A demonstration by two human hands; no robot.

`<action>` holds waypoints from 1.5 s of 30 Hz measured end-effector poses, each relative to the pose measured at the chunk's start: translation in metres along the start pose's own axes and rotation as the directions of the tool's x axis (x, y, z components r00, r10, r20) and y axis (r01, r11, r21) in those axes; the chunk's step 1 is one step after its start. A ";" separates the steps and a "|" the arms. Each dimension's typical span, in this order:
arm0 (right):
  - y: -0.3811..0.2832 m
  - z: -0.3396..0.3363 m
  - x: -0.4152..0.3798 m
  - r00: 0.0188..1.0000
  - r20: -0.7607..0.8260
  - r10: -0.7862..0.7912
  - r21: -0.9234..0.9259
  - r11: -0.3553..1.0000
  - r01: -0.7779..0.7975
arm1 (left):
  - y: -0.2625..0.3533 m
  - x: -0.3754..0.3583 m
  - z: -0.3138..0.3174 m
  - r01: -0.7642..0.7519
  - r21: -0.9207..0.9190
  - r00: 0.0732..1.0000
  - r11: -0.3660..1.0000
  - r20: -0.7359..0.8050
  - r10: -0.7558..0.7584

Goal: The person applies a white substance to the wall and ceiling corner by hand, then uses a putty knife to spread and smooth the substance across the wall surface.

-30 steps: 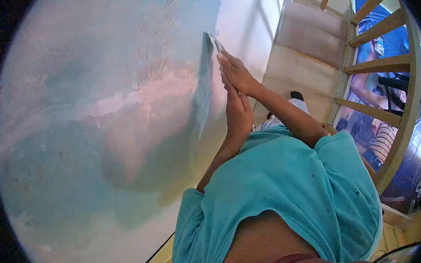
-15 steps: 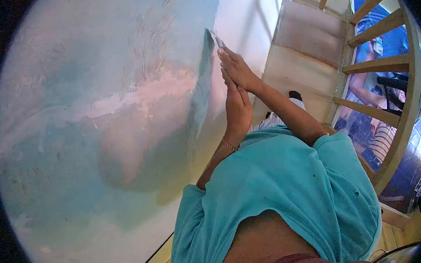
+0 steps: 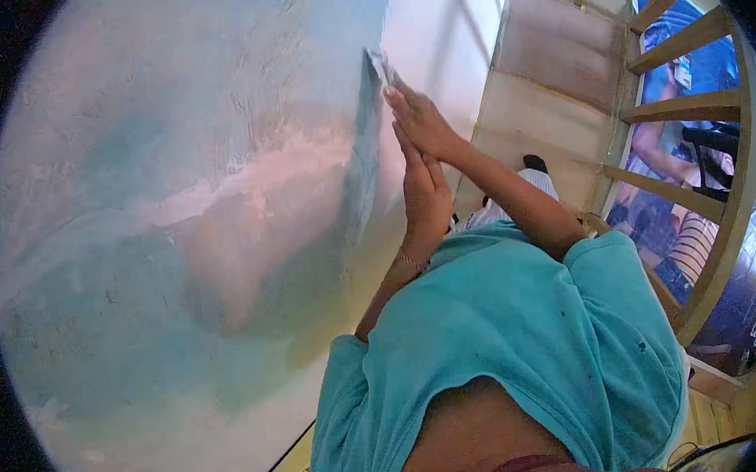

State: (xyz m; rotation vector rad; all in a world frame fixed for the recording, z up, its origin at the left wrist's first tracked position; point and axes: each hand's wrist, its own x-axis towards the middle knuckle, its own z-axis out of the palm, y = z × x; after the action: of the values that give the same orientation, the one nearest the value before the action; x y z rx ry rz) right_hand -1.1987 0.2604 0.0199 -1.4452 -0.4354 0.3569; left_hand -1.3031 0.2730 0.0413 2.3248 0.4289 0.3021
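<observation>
Both of my hands are close together at the right part of a painted canvas with blue, green and pink patches. My right hand is closed round a greyish-white tool or cloth, whose tip lies by the painted surface. Just below it, my left hand presses its fingers up against the right one; whether it also grips the tool is hidden. A long shadow falls on the surface left of my hands.
A curved wooden railing with slats runs down the right side. Behind it is a blue printed picture. Brown floor panels lie beyond my arms, and a dark shoe tip shows near my right forearm.
My right hand and the greyish-white piece have shifted very slightly up and to the left. The railing and the shoe appear a little further right.
</observation>
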 end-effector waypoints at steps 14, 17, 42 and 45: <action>-0.008 -0.022 0.004 0.987 0.096 0.133 0.077 0.987 -0.140 | 0.029 0.007 0.002 0.233 -0.163 0.963 0.959 0.173 -0.204; -0.013 -0.014 -0.016 0.997 0.064 0.035 0.058 0.998 -0.039 | 0.010 -0.010 0.007 0.182 -0.116 0.980 0.976 0.104 -0.170; -0.008 0.007 -0.038 0.995 0.064 0.075 0.111 0.990 -0.082 | 0.041 -0.032 -0.025 0.444 -0.383 0.893 0.810 0.256 -0.369; -0.017 0.025 -0.054 0.998 0.052 0.033 0.173 0.984 -0.042 | 0.044 -0.045 -0.043 0.358 -0.444 0.933 0.821 0.205 -0.296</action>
State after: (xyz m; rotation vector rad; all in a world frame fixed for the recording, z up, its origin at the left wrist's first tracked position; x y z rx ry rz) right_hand -1.2582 0.2540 0.0352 -1.2776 -0.4069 0.4511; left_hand -1.3494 0.2530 0.0986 1.7375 0.6071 0.0732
